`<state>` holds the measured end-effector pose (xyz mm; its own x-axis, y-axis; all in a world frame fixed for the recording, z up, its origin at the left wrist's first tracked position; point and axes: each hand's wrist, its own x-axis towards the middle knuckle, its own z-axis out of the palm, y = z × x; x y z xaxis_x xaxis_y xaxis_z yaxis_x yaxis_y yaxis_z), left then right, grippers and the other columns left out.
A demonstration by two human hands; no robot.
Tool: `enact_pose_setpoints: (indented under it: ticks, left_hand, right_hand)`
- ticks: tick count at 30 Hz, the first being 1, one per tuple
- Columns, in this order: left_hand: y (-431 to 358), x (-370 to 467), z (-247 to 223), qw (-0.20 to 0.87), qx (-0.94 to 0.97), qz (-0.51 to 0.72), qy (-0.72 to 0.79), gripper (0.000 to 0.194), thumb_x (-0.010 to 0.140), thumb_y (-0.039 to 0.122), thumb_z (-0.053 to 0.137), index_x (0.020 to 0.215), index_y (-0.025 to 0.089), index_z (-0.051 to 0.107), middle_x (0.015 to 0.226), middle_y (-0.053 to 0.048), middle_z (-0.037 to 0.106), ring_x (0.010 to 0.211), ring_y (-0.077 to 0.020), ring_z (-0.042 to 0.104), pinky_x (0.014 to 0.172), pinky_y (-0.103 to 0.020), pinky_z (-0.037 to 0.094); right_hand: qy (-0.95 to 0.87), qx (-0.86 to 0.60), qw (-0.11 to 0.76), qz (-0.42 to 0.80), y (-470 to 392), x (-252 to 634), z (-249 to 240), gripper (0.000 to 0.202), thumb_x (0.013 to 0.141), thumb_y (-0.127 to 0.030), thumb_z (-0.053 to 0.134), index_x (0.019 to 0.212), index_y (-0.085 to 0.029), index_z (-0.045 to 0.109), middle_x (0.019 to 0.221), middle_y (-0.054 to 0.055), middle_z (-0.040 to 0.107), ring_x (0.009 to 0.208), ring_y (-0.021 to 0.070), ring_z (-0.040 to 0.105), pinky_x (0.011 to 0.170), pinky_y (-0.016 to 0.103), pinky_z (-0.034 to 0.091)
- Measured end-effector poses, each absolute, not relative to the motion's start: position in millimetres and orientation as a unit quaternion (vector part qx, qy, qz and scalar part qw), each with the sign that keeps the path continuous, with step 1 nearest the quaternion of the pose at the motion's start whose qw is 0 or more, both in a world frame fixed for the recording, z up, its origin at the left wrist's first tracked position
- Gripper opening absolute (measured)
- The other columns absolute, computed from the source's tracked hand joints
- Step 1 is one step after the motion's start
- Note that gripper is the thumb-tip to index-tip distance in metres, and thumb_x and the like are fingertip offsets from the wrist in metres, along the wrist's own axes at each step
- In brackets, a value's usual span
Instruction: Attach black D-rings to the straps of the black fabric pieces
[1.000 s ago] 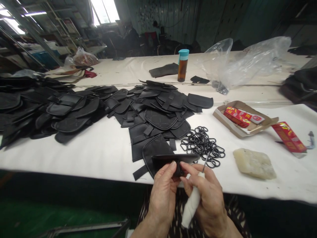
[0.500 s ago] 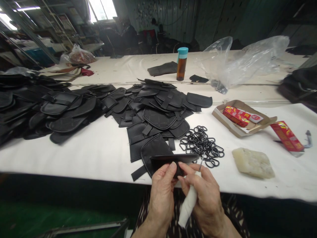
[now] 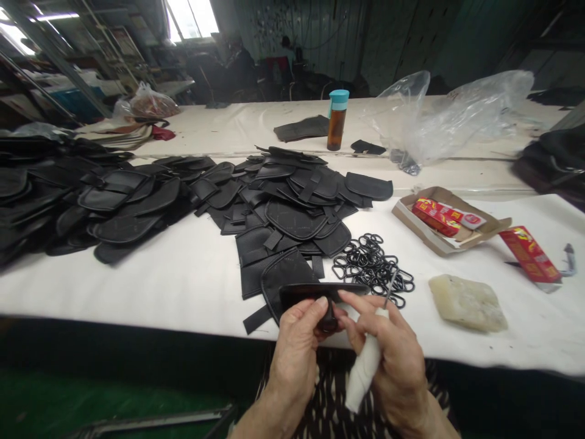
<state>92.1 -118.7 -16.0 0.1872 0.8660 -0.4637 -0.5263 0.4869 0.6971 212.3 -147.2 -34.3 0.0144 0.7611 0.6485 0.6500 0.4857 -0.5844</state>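
Black pouch (image 3: 315,292), over the near edge of the bench (image 3: 159,286), is pinched by the left hand (image 3: 295,347) and touched by the right hand (image 3: 395,347), which grips a white-handled awl (image 3: 364,372); rings (image 3: 372,265) and piled pouches (image 3: 297,219) crowd beyond.

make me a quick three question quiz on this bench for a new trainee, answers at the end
1. True or false: the brown bottle with the turquoise lid stands upright.
2. Which holds the white-handled pointed tool? A) left hand B) right hand
3. Fill in: the loose black rings lie between the heaped flat black pieces and the pale yellowish ____.
Key: 1 true; 2 B; 3 block
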Motion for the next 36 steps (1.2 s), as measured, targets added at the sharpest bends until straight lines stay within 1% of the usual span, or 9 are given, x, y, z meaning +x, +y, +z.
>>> enact_pose_setpoints:
  ticks: [4, 8, 17, 21, 24, 27, 29, 32, 36]
  left_hand:
    - [-105.9, 89.1, -15.0, 0.754, 0.182, 0.452, 0.44, 0.014, 0.074, 0.023, 0.067, 0.069, 0.01, 0.066, 0.063, -0.006, 0.069, 0.059, -0.0149, 0.064, 0.069, -0.028, 0.052]
    - [-93.6, 88.2, -16.1, 0.748, 0.16, 0.451, 0.46, 0.011, 0.072, 0.02, 0.069, 0.068, 0.01, 0.066, 0.063, -0.007, 0.07, 0.057, -0.0155, 0.066, 0.067, -0.028, 0.053]
    - [-90.1, 87.4, -18.9, 0.751, 0.137, 0.447, 0.467, 0.012, 0.072, 0.02, 0.068, 0.069, 0.009, 0.065, 0.064, -0.008, 0.071, 0.057, -0.0153, 0.066, 0.066, -0.029, 0.055]
    - [-91.6, 88.6, -19.5, 0.744, 0.142, 0.449, 0.474, 0.012, 0.072, 0.02, 0.068, 0.068, 0.009, 0.064, 0.063, -0.008, 0.07, 0.057, -0.015, 0.066, 0.066, -0.028, 0.055]
    - [-92.5, 89.8, -20.3, 0.734, 0.147, 0.457, 0.48, 0.011, 0.072, 0.02, 0.069, 0.068, 0.01, 0.064, 0.063, -0.008, 0.071, 0.056, -0.0155, 0.066, 0.065, -0.028, 0.055]
    - [-91.7, 90.4, -21.6, 0.729, 0.157, 0.459, 0.483, 0.011, 0.073, 0.019, 0.067, 0.068, 0.01, 0.064, 0.064, -0.009, 0.071, 0.056, -0.0161, 0.067, 0.064, -0.027, 0.055]
    - [-90.5, 90.8, -21.8, 0.727, 0.157, 0.455, 0.49, 0.01, 0.074, 0.018, 0.066, 0.068, 0.01, 0.064, 0.063, -0.009, 0.071, 0.056, -0.0163, 0.067, 0.064, -0.027, 0.056]
    - [-87.6, 92.2, -20.3, 0.717, 0.156, 0.452, 0.507, 0.009, 0.076, 0.014, 0.064, 0.069, 0.009, 0.065, 0.063, -0.009, 0.071, 0.057, -0.0164, 0.067, 0.066, -0.028, 0.057]
    - [-78.5, 94.5, -20.5, 0.695, 0.152, 0.444, 0.545, 0.013, 0.078, 0.008, 0.058, 0.068, 0.008, 0.066, 0.062, -0.009, 0.071, 0.058, -0.0176, 0.068, 0.065, -0.03, 0.058]
  right_hand:
    - [-0.688, -0.512, 0.509, 0.075, -130.5, 222.9, -33.3, 0.018, 0.084, -0.007, 0.054, 0.089, -0.024, 0.051, 0.112, 0.009, 0.065, 0.095, 0.0223, 0.061, 0.083, 0.044, 0.047]
    - [-0.635, -0.523, 0.545, 0.163, -117.2, 226.5, -32.0, 0.015, 0.086, -0.011, 0.054, 0.081, -0.023, 0.047, 0.108, 0.009, 0.065, 0.1, 0.0218, 0.06, 0.084, 0.041, 0.047]
    - [-0.579, -0.539, 0.569, 0.225, -130.5, 228.5, -25.1, 0.015, 0.084, -0.018, 0.059, 0.079, -0.024, 0.047, 0.103, 0.003, 0.067, 0.098, 0.0175, 0.062, 0.083, 0.031, 0.047]
    - [-0.516, -0.565, 0.551, 0.332, -144.4, 241.8, -15.5, 0.017, 0.084, -0.033, 0.062, 0.08, -0.025, 0.047, 0.095, 0.001, 0.07, 0.085, 0.0158, 0.063, 0.074, 0.025, 0.049]
    - [-0.499, -0.555, 0.542, 0.386, -155.2, 266.8, -11.1, 0.031, 0.085, -0.057, 0.048, 0.088, -0.026, 0.048, 0.077, 0.001, 0.07, 0.064, 0.0166, 0.059, 0.059, 0.026, 0.048]
    - [-0.537, -0.605, 0.478, 0.341, -163.5, 294.7, -8.3, 0.052, 0.082, -0.071, 0.033, 0.093, -0.025, 0.055, 0.058, -0.001, 0.061, 0.05, 0.0161, 0.049, 0.048, 0.026, 0.04]
    - [-0.556, -0.652, 0.443, 0.266, -168.3, 308.3, -5.0, 0.056, 0.08, -0.072, 0.036, 0.096, -0.024, 0.06, 0.063, 0.001, 0.06, 0.056, 0.018, 0.051, 0.051, 0.028, 0.039]
    - [-0.524, -0.703, 0.445, 0.179, -175.4, 318.3, 3.7, 0.047, 0.08, -0.065, 0.046, 0.094, -0.024, 0.064, 0.081, 0.003, 0.064, 0.073, 0.0212, 0.055, 0.061, 0.029, 0.041]
    - [-0.395, -0.764, 0.495, 0.126, -179.7, 324.8, 12.8, 0.034, 0.085, -0.054, 0.047, 0.076, -0.023, 0.055, 0.059, -0.003, 0.049, 0.056, 0.0141, 0.043, 0.052, 0.025, 0.034]
